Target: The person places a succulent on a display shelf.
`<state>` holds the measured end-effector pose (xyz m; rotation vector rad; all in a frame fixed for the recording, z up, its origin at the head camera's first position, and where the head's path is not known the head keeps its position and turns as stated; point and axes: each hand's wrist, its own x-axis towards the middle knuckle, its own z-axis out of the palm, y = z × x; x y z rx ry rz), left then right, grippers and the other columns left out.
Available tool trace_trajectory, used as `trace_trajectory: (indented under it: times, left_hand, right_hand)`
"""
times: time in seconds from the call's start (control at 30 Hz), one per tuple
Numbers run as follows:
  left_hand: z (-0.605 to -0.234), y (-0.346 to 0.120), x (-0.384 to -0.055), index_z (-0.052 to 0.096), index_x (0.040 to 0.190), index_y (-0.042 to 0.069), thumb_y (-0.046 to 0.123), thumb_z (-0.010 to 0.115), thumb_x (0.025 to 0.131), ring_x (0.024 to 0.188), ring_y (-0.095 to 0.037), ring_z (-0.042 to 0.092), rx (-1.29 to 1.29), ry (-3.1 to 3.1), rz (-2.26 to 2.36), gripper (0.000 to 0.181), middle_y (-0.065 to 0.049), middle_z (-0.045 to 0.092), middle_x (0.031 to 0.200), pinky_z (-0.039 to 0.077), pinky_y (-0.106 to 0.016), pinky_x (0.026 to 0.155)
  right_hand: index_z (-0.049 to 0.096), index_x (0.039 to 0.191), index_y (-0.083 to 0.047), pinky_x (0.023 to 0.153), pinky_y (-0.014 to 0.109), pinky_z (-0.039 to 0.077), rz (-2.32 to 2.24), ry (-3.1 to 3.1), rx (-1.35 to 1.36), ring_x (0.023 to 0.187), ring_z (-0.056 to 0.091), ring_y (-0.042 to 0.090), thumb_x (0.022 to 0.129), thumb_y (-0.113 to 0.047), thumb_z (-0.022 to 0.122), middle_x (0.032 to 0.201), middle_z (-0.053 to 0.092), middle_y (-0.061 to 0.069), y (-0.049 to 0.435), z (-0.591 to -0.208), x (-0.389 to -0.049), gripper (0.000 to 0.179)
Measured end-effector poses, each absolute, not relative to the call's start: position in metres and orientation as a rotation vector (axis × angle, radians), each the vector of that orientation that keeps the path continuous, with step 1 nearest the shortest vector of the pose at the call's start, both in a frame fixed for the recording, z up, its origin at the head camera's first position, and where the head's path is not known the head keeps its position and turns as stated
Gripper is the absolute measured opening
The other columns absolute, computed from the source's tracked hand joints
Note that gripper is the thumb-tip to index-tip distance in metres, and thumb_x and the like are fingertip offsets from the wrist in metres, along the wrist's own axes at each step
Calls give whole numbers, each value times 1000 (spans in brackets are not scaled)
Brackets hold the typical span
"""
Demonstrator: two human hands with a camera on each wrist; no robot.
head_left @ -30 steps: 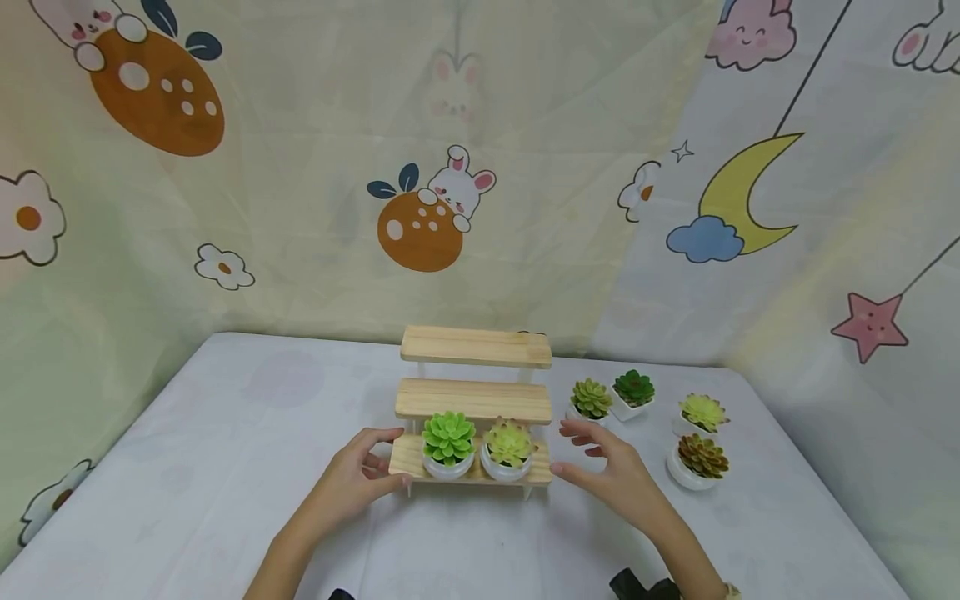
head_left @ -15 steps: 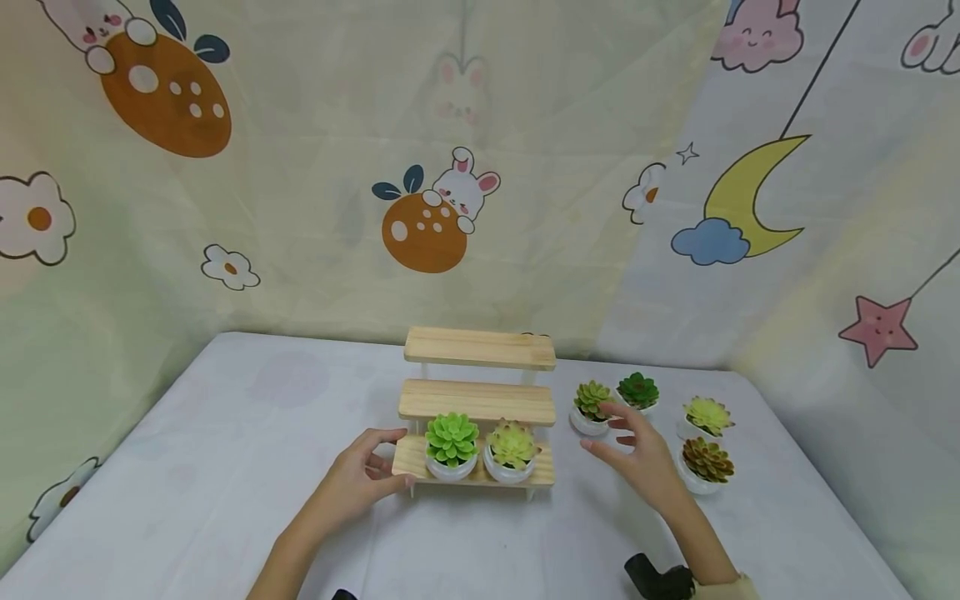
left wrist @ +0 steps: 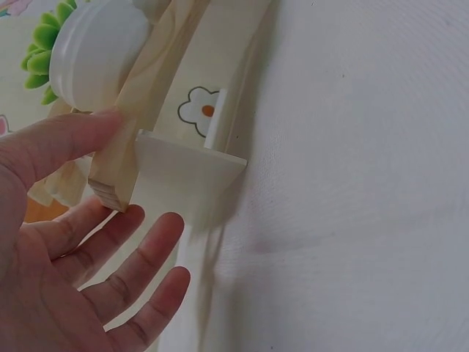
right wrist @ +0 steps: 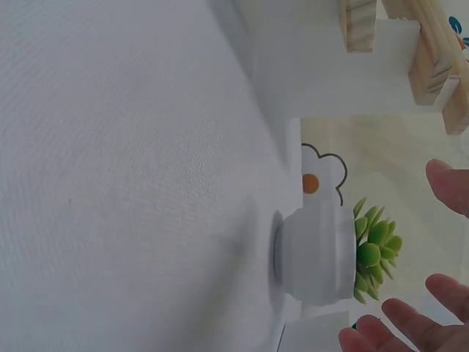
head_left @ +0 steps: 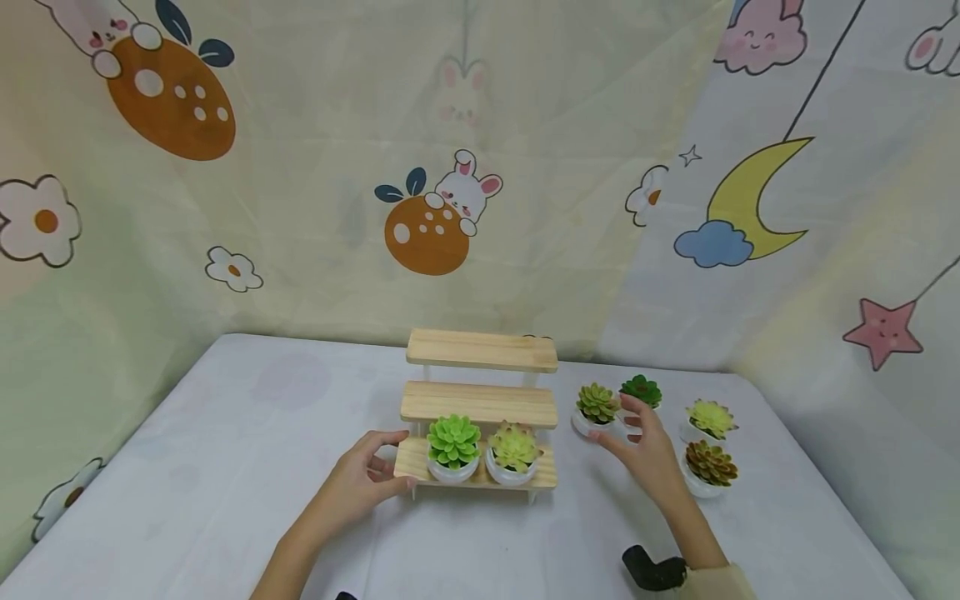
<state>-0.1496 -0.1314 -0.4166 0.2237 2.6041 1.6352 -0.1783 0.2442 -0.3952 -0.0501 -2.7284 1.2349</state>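
A three-tier wooden plant stand point(head_left: 480, 404) with white supports stands on the table. Its lowest board carries a bright green potted succulent point(head_left: 453, 443) and a yellow-green potted succulent point(head_left: 513, 448). My left hand point(head_left: 358, 475) holds the left end of that board, the thumb point(left wrist: 69, 143) at the front edge and fingertips behind it. My right hand point(head_left: 643, 446) reaches toward a green succulent in a round white pot point(head_left: 596, 408), right of the stand. In the right wrist view its thumb and fingers are spread apart around the plant's leaves, above the pot point(right wrist: 316, 253).
Behind the right hand is a dark green succulent point(head_left: 641, 390). Farther right stand a pale yellow-green succulent point(head_left: 708, 418) and a reddish-brown one point(head_left: 709, 467), both in white pots. A white cloth point(head_left: 247, 433) covers the table; a printed curtain point(head_left: 315, 167) hangs behind.
My right hand has moved from the stand's right end rightward to the nearest loose succulent, its thumb now closer to the pot. My left hand has stayed at the board's left end.
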Motion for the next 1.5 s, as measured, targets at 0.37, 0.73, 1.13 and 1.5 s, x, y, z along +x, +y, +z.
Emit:
trace_trajectory:
  times: [0.37,0.73,1.13,1.5]
  left_hand:
    - [-418,-132,-150,55,126,12,21,80,71,85,-13,59,232,2597,1637,61,-8,54,126,49,-24,71]
    - [-420,-132,-151,55,125,14,22,81,71,85,-13,59,209,2582,1640,61,-7,53,127,49,-25,70]
    - [-421,-133,-153,55,126,14,24,81,71,85,-12,59,225,2590,1639,61,-7,53,127,49,-24,71]
    - [-423,-133,-152,55,125,13,22,81,70,84,-13,59,226,2593,1650,61,-8,53,126,49,-23,71]
  right_hand:
    - [21,145,-3,95,51,41,1316,-2798,-235,126,40,39,84,-38,67,141,35,23,251,-410,-192,84]
    - [24,143,5,94,49,43,1354,-2837,-326,121,46,40,85,-37,66,135,41,29,252,-421,-204,83]
    - [40,133,2,89,46,43,1286,-2859,-318,111,50,35,85,-37,66,126,49,27,251,-424,-209,67]
    - [40,132,5,78,37,45,1231,-2870,-297,100,52,30,82,-36,69,114,54,24,250,-424,-210,70]
